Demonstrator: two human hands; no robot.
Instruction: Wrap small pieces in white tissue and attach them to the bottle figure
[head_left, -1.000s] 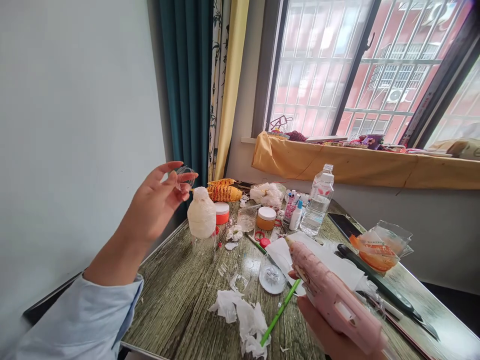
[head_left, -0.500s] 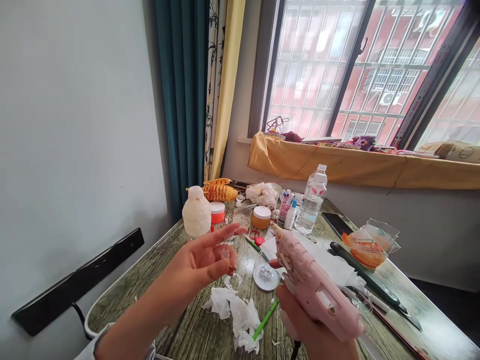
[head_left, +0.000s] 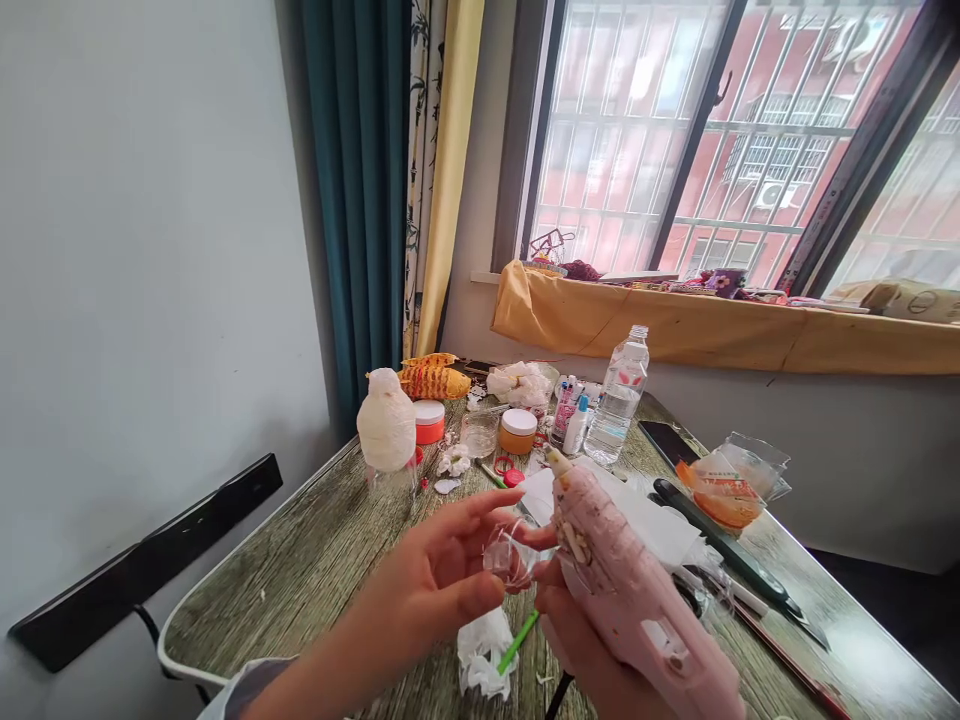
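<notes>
My left hand pinches a small clear plastic piece between thumb and fingertips. My right hand is wrapped around the grip of a pink hot glue gun, whose nozzle tilts up and away from me. The gun stands just right of the plastic piece, and my right fingers almost meet the left fingertips. Below both hands lie crumpled white tissue and a green straw, partly hidden by them.
A wood-grain table holds a white wrapped bottle-shaped form, an amber jar, a water bottle, a black-handled cutter and a plastic bag. A wall stands to the left, a window behind.
My left hand has moved from high at the left to low in the middle, next to the glue gun. The plastic piece has gone with it. The view has turned slightly left.
</notes>
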